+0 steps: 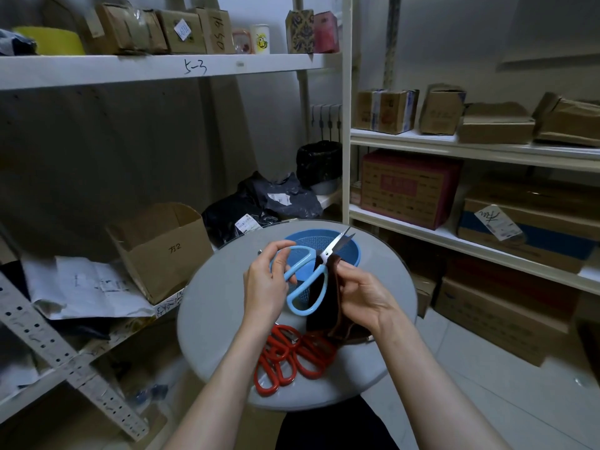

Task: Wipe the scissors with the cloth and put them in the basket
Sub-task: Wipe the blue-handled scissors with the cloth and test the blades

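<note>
left hand (264,280) holds the blue scissors (324,284) by the upper handle loop, fingers curled round it. the scissors are in the air over the worktop. long axis runs from the handles near-left to the tips far-right, blades slightly apart, tips pointing away from the person. the dark cloth (328,306) hangs just right of the handles. right hand (363,297) pinches it round the blades at the pivot end, fingers narrow. bare steel lies up and away from those fingers, so my read is the wipe stroke goes outward along the axis to the tips. basket (352,251) sits directly under and behind the scissors. drop-off looks short, left hand nearer. red scissors (292,355) are piled on the near part of the round grey worktop (211,306). room: shelves (130,69) with cardboard boxes (409,186) on both sides, tiled floor (487,368).
</note>
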